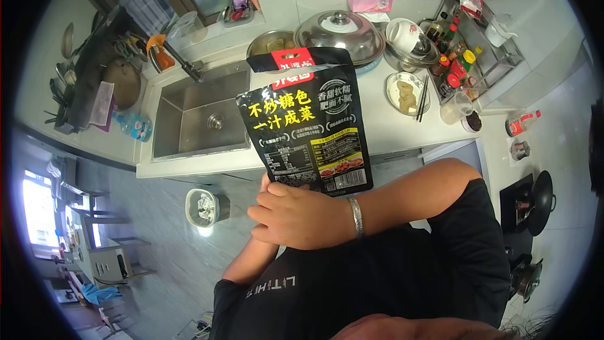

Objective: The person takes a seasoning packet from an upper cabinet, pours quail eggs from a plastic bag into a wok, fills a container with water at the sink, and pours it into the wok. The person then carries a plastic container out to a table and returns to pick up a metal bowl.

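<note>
In front of my chest stands a black seasoning pouch [308, 132] with yellow and white Chinese lettering, tilted slightly. Its top looks cut across, with the front edge apart from the back panel. My right hand [296, 214], with a silver bracelet at the wrist, is closed at the pouch's lower edge, fingers curled together. Beneath and behind it, my left hand [265, 182] is mostly hidden; a bit of it shows beside the pouch's lower left corner, and it appears to grip there too. The pouch covers part of the counter [264, 158].
A steel sink [201, 119] lies left of the pouch. Behind are a lidded pan [340, 38] and a bowl [270, 44]. To the right sit a plate with ginger-like pieces [406, 94], chopsticks [423, 97] and several sauce bottles [456, 69]. A bin [204, 208] stands on the floor.
</note>
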`<state>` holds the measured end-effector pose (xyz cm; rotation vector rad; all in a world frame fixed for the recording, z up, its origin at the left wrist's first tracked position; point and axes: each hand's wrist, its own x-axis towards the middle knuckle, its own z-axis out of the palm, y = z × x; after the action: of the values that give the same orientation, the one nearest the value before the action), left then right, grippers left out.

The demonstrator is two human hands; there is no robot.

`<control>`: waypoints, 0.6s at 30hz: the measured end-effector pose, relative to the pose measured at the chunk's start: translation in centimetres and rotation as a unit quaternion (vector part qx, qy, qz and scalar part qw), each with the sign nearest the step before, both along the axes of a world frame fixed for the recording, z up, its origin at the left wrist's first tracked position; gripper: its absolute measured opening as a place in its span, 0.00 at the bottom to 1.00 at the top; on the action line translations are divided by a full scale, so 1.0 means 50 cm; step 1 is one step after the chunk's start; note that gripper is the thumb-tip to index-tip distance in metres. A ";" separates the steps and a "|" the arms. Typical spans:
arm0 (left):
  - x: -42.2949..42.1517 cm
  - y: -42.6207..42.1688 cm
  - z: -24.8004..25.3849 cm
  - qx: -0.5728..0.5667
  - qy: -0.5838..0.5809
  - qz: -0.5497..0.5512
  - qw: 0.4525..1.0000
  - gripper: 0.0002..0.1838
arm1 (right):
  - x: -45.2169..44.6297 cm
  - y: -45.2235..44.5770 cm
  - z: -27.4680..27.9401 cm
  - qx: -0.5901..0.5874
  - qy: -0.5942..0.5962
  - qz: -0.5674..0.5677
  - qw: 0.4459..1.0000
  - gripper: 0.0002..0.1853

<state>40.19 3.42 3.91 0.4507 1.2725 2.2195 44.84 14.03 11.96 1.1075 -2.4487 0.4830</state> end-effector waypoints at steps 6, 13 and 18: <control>-0.001 0.006 -0.003 0.000 -0.003 -0.005 1.000 0.33 | 0.001 0.003 -0.002 0.002 -0.012 -0.003 1.000 0.04; -0.001 0.010 -0.005 -0.001 -0.007 -0.007 1.000 0.33 | -0.001 0.004 -0.008 0.003 -0.019 -0.004 1.000 0.04; -0.002 0.013 -0.005 -0.002 -0.011 -0.006 1.000 0.33 | -0.001 0.007 -0.006 0.008 -0.024 -0.006 1.000 0.05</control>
<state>40.11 4.06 3.65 0.4294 1.2606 2.2053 44.82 14.37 11.64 1.0993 -2.5031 0.4932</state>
